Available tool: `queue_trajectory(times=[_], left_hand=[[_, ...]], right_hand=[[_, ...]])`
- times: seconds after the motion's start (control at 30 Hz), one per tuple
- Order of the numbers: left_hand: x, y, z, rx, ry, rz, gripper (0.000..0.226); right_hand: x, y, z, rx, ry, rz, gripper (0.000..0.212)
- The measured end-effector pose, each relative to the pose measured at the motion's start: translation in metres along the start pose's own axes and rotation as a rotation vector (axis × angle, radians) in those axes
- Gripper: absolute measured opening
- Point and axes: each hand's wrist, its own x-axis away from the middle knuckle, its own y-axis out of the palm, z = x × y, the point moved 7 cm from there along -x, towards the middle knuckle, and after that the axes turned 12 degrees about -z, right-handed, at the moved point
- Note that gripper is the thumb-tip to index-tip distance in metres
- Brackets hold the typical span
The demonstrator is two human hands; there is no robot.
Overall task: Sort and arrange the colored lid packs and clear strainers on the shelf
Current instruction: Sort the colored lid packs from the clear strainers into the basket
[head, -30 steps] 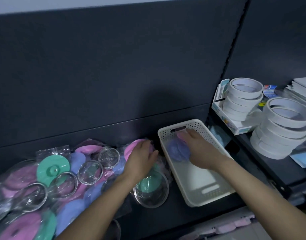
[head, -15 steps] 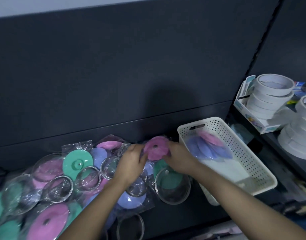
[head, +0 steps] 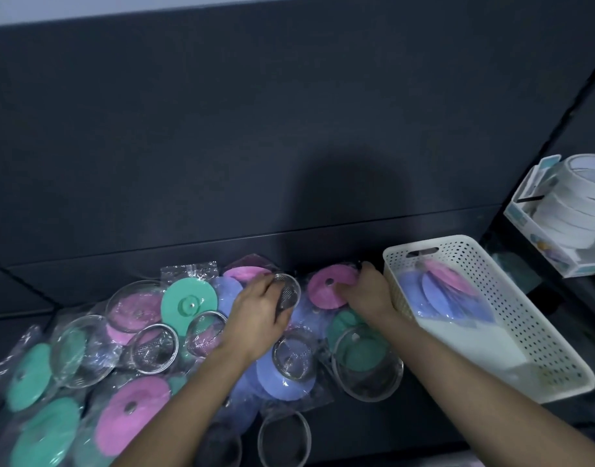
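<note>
The tape rolls [head: 569, 214] get chopped off by the right edge, and the green lid packs [head: 36, 433] bottom left plus one clear strainer [head: 284, 439] run out of the bottom, same as both forearms. Stuff in the white basket [head: 525, 318] is smeared, just purple and pink discs, can't count them. The left hand [head: 259, 311] covers the packs under it and part of the mesh strainer [head: 289, 293] it grips, and the right hand [head: 370, 294] hides the right rim of the pink lid pack [head: 329, 286] it pinches
</note>
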Motion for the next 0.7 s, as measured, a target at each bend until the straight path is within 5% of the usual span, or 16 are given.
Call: queue_trajectory(times=[0.1, 0.23, 0.4, 0.57, 0.7], left_hand=[[0.0, -0.003, -0.003, 0.073, -0.011, 0.013, 0.044], [-0.001, -0.017, -0.018, 0.127, -0.106, 0.107, 0.048], [-0.018, -0.026, -0.046, 0.08, -0.288, 0.108, 0.047], [-0.034, -0.032, -0.052, -0.047, -0.323, 0.081, 0.021], [-0.032, -0.055, -0.047, 0.191, -0.246, 0.244, 0.017]], right_hand=[[-0.001, 0.006, 0.005, -0.228, 0.1, -0.057, 0.053], [0.002, 0.008, 0.005, -0.456, 0.092, -0.078, 0.031], [0.015, -0.014, -0.02, -0.458, -0.052, -0.028, 0.024], [0.021, -0.021, -0.035, -0.515, -0.177, -0.012, 0.018], [0.022, -0.022, -0.036, -0.626, -0.208, -0.042, 0.009]])
